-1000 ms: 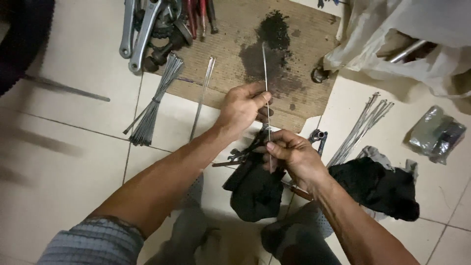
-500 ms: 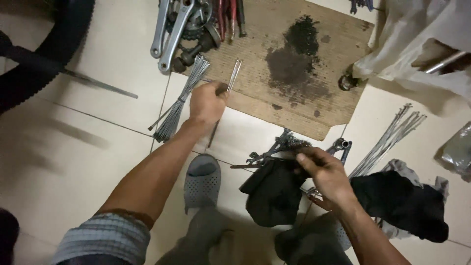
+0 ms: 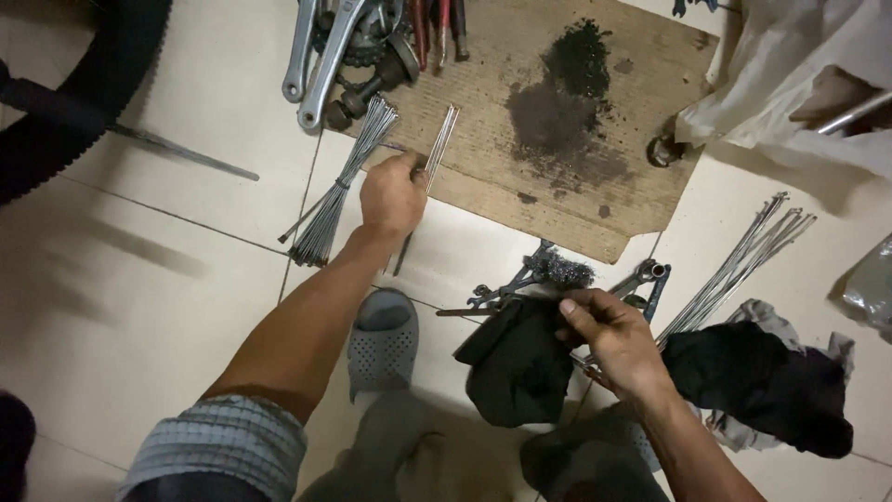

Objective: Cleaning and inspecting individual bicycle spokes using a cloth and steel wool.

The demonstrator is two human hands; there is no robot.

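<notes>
My left hand (image 3: 392,193) reaches forward and rests on a small bunch of thin metal spokes (image 3: 437,153) lying across the edge of a stained cardboard sheet (image 3: 595,121); its fingers are curled around their lower end. A larger tied bundle of spokes (image 3: 339,186) lies just left of that hand. My right hand (image 3: 609,339) is near my knee, pinching a black rag (image 3: 516,363). A wad of steel wool (image 3: 560,270) and some wrenches (image 3: 506,293) lie just beyond the rag.
Bicycle crank arms (image 3: 325,56) and red-handled tools (image 3: 437,23) lie at the cardboard's far edge. A tyre (image 3: 84,102) curves at far left. More loose spokes (image 3: 743,265) and a dark cloth (image 3: 753,381) lie at right, by a white plastic bag (image 3: 799,84). A grey slipper (image 3: 383,339) is below.
The left hand has moved away from the right hand, going forward and left with a spoke down to the small bunch on the cardboard. The right hand has stayed with the black rag.
</notes>
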